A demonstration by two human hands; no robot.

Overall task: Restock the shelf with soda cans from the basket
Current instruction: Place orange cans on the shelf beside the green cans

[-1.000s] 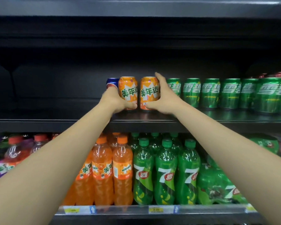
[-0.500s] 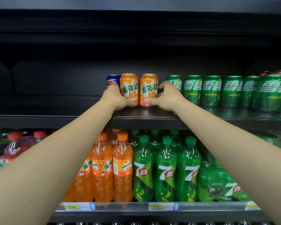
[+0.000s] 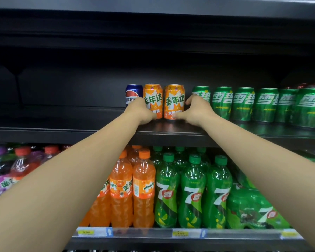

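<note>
Two orange soda cans stand upright side by side on the dark upper shelf (image 3: 98, 131). My left hand (image 3: 141, 113) wraps the lower left side of the left orange can (image 3: 153, 97), thumb on its front. My right hand (image 3: 196, 111) grips the lower right side of the right orange can (image 3: 175, 99), thumb at its base and index finger up its side. A blue cola can (image 3: 132, 92) stands just left of them, partly behind my left hand. A row of green soda cans (image 3: 244, 104) runs to the right. The basket is out of view.
The upper shelf left of the blue can is bare and dark. The shelf above hangs low over the cans. Below stand orange bottles (image 3: 133, 193), green bottles (image 3: 193, 193) and purple bottles (image 3: 0, 175), with price tags (image 3: 180, 233) on the rail.
Both orange cans have gone from held at the shelf's front to standing further back. My hands have slid down from the cans' sides to their bases.
</note>
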